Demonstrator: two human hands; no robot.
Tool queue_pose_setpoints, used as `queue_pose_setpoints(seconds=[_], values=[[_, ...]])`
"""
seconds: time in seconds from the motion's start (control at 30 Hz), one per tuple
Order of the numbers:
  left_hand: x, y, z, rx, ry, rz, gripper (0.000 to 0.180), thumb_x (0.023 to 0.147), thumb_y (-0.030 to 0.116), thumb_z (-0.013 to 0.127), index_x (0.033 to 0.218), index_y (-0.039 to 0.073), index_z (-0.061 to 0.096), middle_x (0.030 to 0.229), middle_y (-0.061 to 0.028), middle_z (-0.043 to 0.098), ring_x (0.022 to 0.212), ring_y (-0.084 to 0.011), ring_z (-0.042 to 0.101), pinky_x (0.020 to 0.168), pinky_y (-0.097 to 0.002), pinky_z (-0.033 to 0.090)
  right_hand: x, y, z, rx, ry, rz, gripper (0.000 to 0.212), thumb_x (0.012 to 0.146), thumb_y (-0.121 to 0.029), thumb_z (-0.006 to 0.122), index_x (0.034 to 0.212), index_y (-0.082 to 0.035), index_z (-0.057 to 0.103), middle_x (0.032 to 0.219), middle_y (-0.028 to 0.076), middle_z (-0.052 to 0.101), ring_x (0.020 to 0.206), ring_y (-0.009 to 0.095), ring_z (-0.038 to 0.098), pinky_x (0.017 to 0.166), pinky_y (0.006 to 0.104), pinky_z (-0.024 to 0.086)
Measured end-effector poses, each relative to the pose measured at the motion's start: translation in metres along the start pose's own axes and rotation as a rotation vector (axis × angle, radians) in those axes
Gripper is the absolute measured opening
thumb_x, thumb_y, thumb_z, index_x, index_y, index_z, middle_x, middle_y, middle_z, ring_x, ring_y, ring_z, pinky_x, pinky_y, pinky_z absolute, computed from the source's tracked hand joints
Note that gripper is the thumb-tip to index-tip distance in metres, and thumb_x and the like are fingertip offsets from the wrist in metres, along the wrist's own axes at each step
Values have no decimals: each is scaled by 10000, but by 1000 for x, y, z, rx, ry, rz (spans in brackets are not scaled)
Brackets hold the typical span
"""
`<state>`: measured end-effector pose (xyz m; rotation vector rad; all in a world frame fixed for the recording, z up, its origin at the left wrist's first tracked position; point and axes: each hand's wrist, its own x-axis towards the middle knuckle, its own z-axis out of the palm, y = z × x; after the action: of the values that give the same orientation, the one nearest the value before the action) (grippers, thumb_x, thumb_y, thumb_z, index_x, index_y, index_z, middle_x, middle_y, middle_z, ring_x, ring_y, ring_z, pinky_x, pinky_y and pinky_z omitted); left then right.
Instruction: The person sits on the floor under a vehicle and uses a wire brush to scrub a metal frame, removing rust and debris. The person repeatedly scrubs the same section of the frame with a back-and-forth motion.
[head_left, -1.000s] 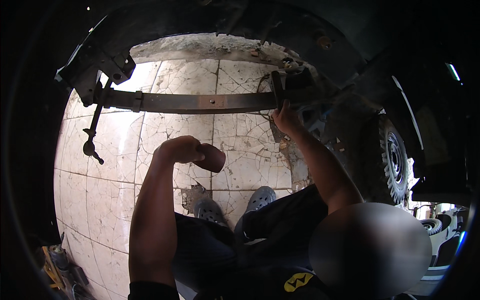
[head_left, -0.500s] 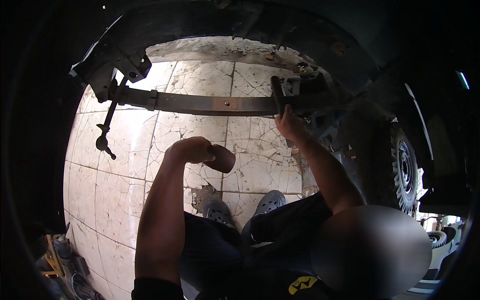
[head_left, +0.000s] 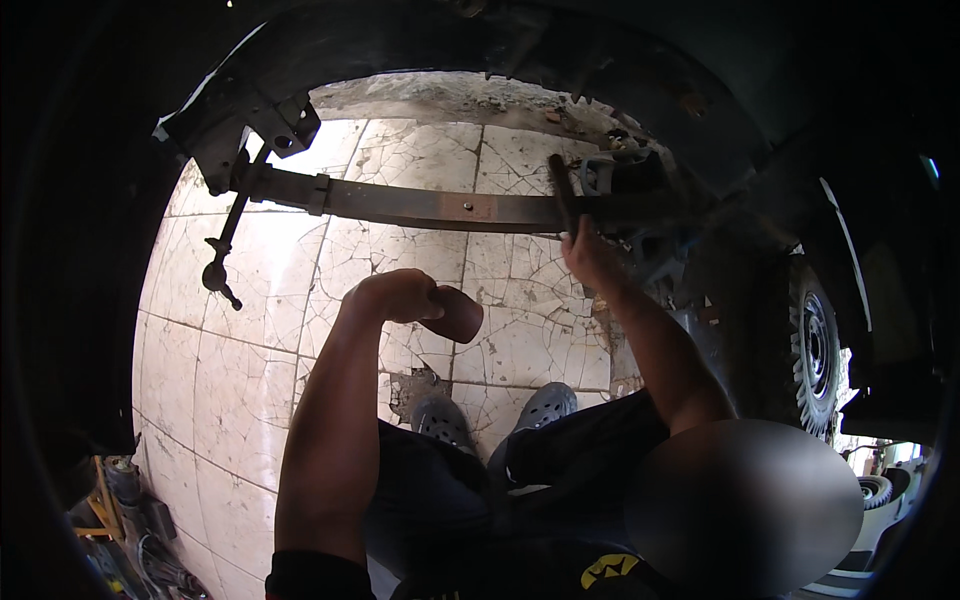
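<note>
My left grip is clenched around a short brown cylindrical piece, whose rounded end sticks out to the right of the fist; the fist is held in the air under the vehicle, above the tiled floor and below the leaf spring, not touching either. My right grip is raised higher and closed on the lower end of a dark upright bar — the bar crosses the leaf spring near its right end, just beside the dark cluster of axle hardware. Whether the bar is a loose tool or a fixed part, I cannot tell.

The leaf spring runs roughly level across the upper middle of the view, rusty, with a band clamp near its left end and a small bolt head near its middle. At its left end it meets a bracket on the frame, from which a thin rod hangs down at a slant, ending in a knob.

The floor is pale cracked tile, with a broken patch just ahead of my two grey perforated shoes. A knobby tyre stands at the right — well apart from both hands. Orange and dark equipment lies at the lower-left corner of the floor, too dim to identify.
</note>
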<state>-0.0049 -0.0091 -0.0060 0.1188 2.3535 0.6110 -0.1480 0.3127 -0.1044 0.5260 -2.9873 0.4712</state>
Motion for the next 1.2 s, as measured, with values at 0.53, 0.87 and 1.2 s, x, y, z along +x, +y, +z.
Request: queue_pose_setpoints(seconds=[0.53, 0.87, 1.2], values=[[15, -3, 2, -246, 738, 165, 268, 850, 151, 718, 1038, -11, 615, 984, -200, 687, 958, -354, 679, 824, -431, 540, -4, -14, -17, 52, -154, 132, 589, 961, -341, 513, 1332, 57, 287, 875, 284, 653, 856, 477, 666, 776, 583, 535], [34, 1, -35, 150, 1224, 120, 94, 926, 109, 507, 970, 50, 564, 852, -144, 707, 864, -326, 694, 830, -461, 477, -51, -16, -144, 298, -97, 61, 501, 1000, -372, 515, 1356, -23, 460, 1299, 308, 536, 1181, 488, 556, 979, 533, 457], [102, -47, 6, 621, 795, -2, 385, 946, 60, 457, 1322, 44, 539, 1533, -146, 440, 1466, -311, 348, 1220, -504, 229, -78, -9, -153, 399, -101, 58, 489, 1025, -305, 501, 1430, -42, 430, 1146, 201, 591, 972, 304, 581, 866, 421, 477]])
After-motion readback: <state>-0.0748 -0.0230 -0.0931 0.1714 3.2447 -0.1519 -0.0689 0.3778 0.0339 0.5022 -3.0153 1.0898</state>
